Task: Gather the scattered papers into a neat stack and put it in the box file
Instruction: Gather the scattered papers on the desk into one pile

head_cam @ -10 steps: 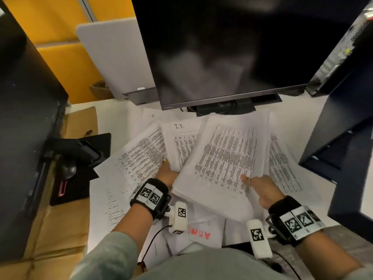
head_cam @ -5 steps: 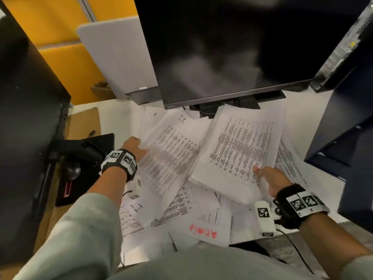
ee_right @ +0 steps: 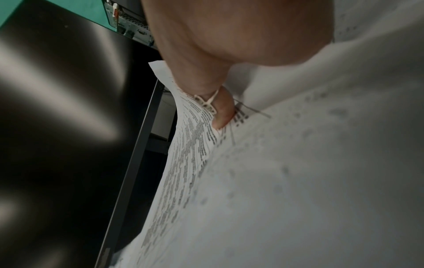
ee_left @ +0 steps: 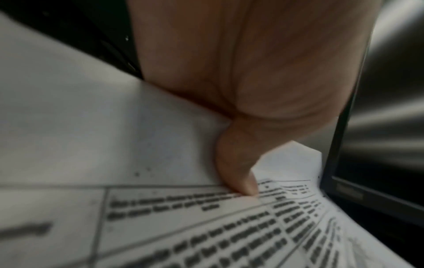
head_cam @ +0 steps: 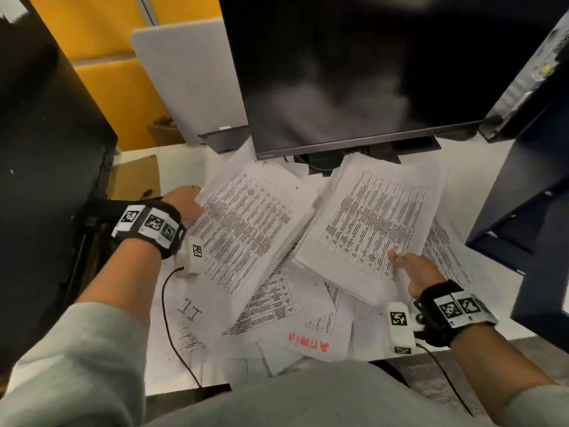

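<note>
Nearest you, loose sheets (head_cam: 295,309) lie fanned over the front of the desk (head_cam: 181,167), one with red lettering (head_cam: 308,345) at the edge, none of them gathered yet. Half a second ago your left hand (head_cam: 184,201) had only reached the far-left corner of the spread; now it has a second bundle (head_cam: 246,229) raised off the pile, thumb (ee_left: 238,174) pressed on the printed face with the sheets pinched against fingers hidden below. Your right hand (head_cam: 415,272) has not let go: as a second ago, its thumb (ee_right: 223,112) clamps the near edge of the thicker bundle (head_cam: 375,223), fingers underneath and out of sight. So the papers now sit in three lots: one bundle in each hand, side by side and overlapping a little at their inner edges, and the loose sheets under and in front of them. That probably means the next move is to merge the two bundles, then sweep up what remains. Beyond them the monitor (head_cam: 354,72) stands close over the far edges of both bundles. The dark open case (head_cam: 523,186) at far right may be the box file, but I cannot tell for sure.
</note>
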Demonstrator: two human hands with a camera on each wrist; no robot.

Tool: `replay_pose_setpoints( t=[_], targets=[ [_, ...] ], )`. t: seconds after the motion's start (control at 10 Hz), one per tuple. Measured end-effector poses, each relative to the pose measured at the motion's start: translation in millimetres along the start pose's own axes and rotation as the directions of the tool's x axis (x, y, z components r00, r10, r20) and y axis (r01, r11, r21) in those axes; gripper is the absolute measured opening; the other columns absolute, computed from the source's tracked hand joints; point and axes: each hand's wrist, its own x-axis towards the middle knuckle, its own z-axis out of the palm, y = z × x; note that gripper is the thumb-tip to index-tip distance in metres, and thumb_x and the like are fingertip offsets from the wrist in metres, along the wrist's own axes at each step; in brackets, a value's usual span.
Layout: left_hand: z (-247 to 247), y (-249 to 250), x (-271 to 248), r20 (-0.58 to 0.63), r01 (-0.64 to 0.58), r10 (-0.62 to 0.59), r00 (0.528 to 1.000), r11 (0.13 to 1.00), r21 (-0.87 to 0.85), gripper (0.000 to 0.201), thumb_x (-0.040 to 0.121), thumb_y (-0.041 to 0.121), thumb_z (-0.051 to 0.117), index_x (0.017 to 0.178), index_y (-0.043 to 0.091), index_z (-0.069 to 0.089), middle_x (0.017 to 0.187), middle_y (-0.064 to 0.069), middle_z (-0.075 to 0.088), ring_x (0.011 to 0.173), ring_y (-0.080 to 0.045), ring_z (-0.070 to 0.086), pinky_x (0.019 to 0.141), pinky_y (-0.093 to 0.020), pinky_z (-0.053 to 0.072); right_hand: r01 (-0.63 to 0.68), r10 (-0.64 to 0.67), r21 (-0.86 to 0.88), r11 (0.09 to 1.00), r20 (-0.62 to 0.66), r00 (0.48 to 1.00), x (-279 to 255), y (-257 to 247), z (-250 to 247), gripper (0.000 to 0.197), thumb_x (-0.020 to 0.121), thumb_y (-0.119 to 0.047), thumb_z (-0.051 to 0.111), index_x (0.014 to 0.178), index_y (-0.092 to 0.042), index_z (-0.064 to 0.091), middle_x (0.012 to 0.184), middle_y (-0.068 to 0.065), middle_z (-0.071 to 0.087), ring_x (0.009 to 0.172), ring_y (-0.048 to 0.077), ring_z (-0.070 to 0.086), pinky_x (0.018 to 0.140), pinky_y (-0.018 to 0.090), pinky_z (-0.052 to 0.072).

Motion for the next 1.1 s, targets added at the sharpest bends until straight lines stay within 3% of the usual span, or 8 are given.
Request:
replay_pose_setpoints(
  t=[0.1,0.2,0.4,0.6,0.7,0.8,0.9,1.1],
  targets=[
    [9,0,-5,0.104,0.017,-0.022,0.994,0.999,0.052,0.037,0.094,0.013,0.046,0.128,-0.003,0.044,0.131,-0.021,0.049,0.12,-0.035,0.048,0.095,-0.034,0.039,-0.02,0.019,0.014,1.0,0.054,0.998,-1,-1,-1,0.05,0.09,-0.024,0.055,0.133,-0.001,0.043,0.139,0.019,0.045,0.12,0.031,0.049,0.104,0.043,0.038],
    [30,-4,-5,0.182,0.024,-0.038,0.983,0.996,0.08,0.041,0.095,0.009,0.04,0.135,-0.002,0.035,0.14,-0.021,0.042,0.127,-0.033,0.043,0.101,-0.033,0.035,-0.045,0.047,-0.058,0.997,0.038,0.998,0,-4,-3,0.049,0.092,-0.034,0.053,0.124,0.003,0.046,0.111,0.021,0.053,0.098,0.027,0.048,0.093,0.041,0.039],
    [62,-10,-13,0.169,-0.057,0.054,0.984,0.998,0.013,0.056,0.093,0.021,0.05,0.14,0.0,0.028,0.147,-0.015,0.031,0.133,-0.03,0.036,0.107,-0.034,0.03,-0.09,0.09,-0.004,0.996,0.07,0.993,2,0,-5,0.052,0.092,-0.027,0.053,0.135,-0.001,0.04,0.142,0.018,0.041,0.129,0.031,0.041,0.089,0.039,0.042],
    [82,-4,-30,0.224,-0.126,0.106,0.969,0.989,0.079,0.085,0.064,0.045,0.079,0.132,0.014,0.038,0.131,-0.009,0.045,0.116,-0.028,0.052,0.101,-0.041,0.042,-0.053,0.059,-0.17,0.984,0.031,0.998,4,-2,-4,0.053,0.095,-0.033,0.048,0.133,0.003,0.04,0.141,0.021,0.041,0.129,0.034,0.04,0.103,0.038,0.034],
    [79,0,-30,0.223,-0.109,0.061,0.973,0.972,0.21,0.083,0.07,0.048,0.074,0.135,0.013,0.037,0.135,-0.008,0.05,0.121,-0.027,0.05,0.103,-0.042,0.04,-0.054,0.063,-0.242,0.969,0.028,0.998,2,-2,-3,0.056,0.091,-0.045,0.047,0.116,0.006,0.047,0.118,0.023,0.05,0.107,0.03,0.046,0.102,0.04,0.035],
    [60,9,-29,0.168,-0.067,0.037,0.985,0.982,0.176,0.071,0.081,0.049,0.063,0.135,0.009,0.041,0.135,-0.011,0.05,0.122,-0.027,0.049,0.101,-0.037,0.04,-0.037,0.042,-0.157,0.987,0.03,0.999,8,-1,-1,0.042,0.091,-0.043,0.049,0.106,-0.004,0.047,0.108,0.017,0.047,0.101,0.027,0.043,0.105,0.043,0.035],
    [39,14,-28,0.247,0.019,0.028,0.968,0.982,-0.188,0.051,0.085,0.042,0.061,0.121,0.008,0.051,0.113,-0.01,0.059,0.106,-0.028,0.055,0.092,-0.037,0.043,-0.061,0.064,-0.148,0.987,0.014,0.998,6,-2,-2,0.063,0.09,-0.048,0.048,0.124,0.005,0.046,0.104,0.017,0.044,0.103,0.028,0.043,0.105,0.045,0.034],
    [59,39,-34,0.27,0.106,-0.002,0.963,0.922,-0.372,0.062,0.083,0.04,0.065,0.131,0.006,0.045,0.132,-0.014,0.052,0.113,-0.03,0.053,0.098,-0.037,0.041,-0.03,0.019,0.086,0.996,0.123,0.992,32,20,-11,0.059,0.079,-0.032,0.063,0.13,-0.008,0.046,0.113,0.005,0.053,0.118,0.023,0.046,0.11,0.046,0.032]
  ],
)
